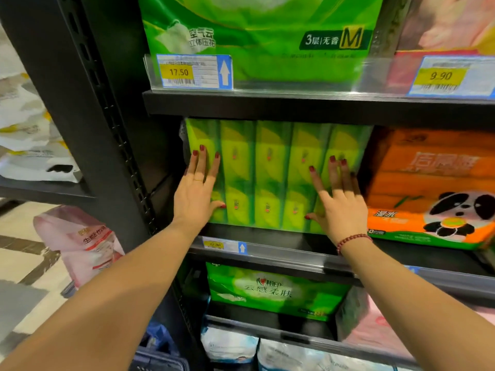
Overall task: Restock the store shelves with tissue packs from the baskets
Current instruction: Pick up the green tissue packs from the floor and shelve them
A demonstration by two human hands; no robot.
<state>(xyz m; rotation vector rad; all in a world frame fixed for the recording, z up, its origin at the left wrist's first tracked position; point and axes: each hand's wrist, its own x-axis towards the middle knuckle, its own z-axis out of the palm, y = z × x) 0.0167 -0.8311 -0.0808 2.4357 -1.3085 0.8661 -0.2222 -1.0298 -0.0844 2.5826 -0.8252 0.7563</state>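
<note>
Now the left hand (197, 195) and right hand (338, 207) press flat, fingers spread, gripping nothing, against the green tissue pack (270, 172) sitting on the shelf (294, 238); more restocking probably remains.

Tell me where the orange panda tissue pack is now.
In the head view, the orange panda tissue pack stands on the middle shelf at the right, directly beside the green tissue pack.

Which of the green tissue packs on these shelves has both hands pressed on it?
The middle-shelf green pack, beside the orange panda pack. Left hand and right hand lie flat on its front; the other green packs are untouched.
</note>
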